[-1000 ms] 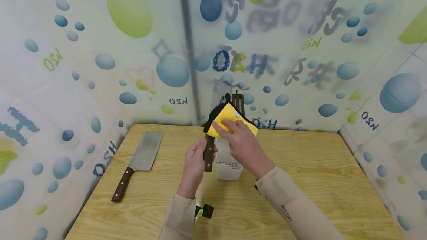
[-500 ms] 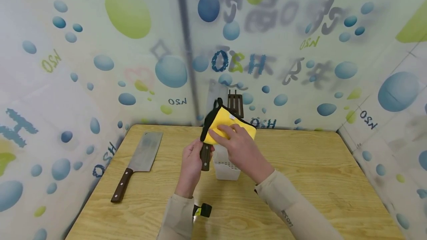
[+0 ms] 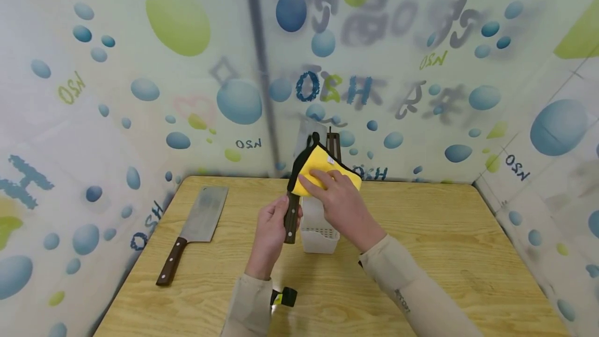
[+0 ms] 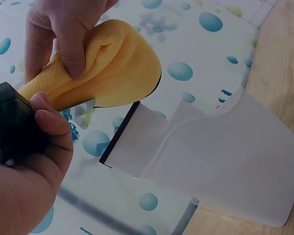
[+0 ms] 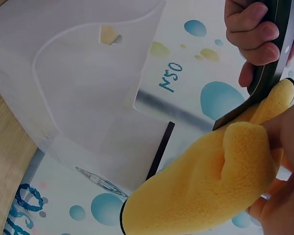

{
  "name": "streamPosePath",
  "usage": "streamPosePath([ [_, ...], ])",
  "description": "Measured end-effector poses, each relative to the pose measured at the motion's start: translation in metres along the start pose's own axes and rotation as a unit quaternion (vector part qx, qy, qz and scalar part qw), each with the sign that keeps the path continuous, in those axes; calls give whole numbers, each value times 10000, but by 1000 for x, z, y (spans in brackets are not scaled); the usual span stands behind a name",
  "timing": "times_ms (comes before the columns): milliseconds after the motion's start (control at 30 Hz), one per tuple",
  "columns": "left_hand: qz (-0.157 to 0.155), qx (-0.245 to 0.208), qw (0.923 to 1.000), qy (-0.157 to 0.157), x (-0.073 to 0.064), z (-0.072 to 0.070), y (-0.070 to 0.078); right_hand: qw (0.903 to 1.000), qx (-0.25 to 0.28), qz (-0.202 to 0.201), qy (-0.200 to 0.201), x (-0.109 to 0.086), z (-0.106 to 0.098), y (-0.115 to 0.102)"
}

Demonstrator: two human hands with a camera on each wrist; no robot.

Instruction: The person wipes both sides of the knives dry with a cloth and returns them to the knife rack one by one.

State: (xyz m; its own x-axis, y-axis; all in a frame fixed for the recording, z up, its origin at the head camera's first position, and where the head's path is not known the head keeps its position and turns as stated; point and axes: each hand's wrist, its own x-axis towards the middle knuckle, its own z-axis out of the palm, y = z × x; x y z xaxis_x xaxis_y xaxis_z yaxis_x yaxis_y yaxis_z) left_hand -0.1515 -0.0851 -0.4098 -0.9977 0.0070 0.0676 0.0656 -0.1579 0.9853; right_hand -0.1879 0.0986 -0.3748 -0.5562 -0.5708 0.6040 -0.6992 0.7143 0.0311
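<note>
In the head view my left hand (image 3: pixel 271 233) grips the dark riveted handle (image 3: pixel 291 220) of a kitchen knife, held upright above the table. Its broad grey blade (image 3: pixel 306 130) shows above a yellow cloth (image 3: pixel 323 168) with black edging, which covers the rest. My right hand (image 3: pixel 343 202) holds this cloth against the blade, fingers over its front. The right wrist view shows the cloth (image 5: pixel 201 181) folded about the blade, just beyond the handle (image 5: pixel 274 49). Behind the hands stands a white knife holder (image 3: pixel 320 243) with a dark slotted top (image 3: pixel 334 144).
A cleaver (image 3: pixel 203 217) with a brown handle lies on the left of the wooden table (image 3: pixel 444 254). A small black item (image 3: pixel 288 297) shows beside the left cuff. A patterned wall (image 3: pixel 398 66) rises behind the table.
The cloth slid down towards the handle half a second ago and is now back higher on the blade. The knife has shifted slightly with it. Both hands keep their hold.
</note>
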Motion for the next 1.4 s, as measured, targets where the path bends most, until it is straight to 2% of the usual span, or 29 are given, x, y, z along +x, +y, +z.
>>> streamPosePath([
  [233, -31, 39, 10000, -16, -1, 0, 0, 9996, 133, 196, -153, 5, 0, 5],
  [733, 51, 113, 9998, -165, -4, -3, -3, 9991, 77, 284, -316, 18, 0, 20],
  [1167, 89, 147, 9994, -294, -4, -1, -3, 9977, 86, 529, -414, 33, -3, 34],
  [1400, 247, 202, 9988, -379, -5, 0, -2, 9957, 13, 727, -566, 44, -7, 41],
])
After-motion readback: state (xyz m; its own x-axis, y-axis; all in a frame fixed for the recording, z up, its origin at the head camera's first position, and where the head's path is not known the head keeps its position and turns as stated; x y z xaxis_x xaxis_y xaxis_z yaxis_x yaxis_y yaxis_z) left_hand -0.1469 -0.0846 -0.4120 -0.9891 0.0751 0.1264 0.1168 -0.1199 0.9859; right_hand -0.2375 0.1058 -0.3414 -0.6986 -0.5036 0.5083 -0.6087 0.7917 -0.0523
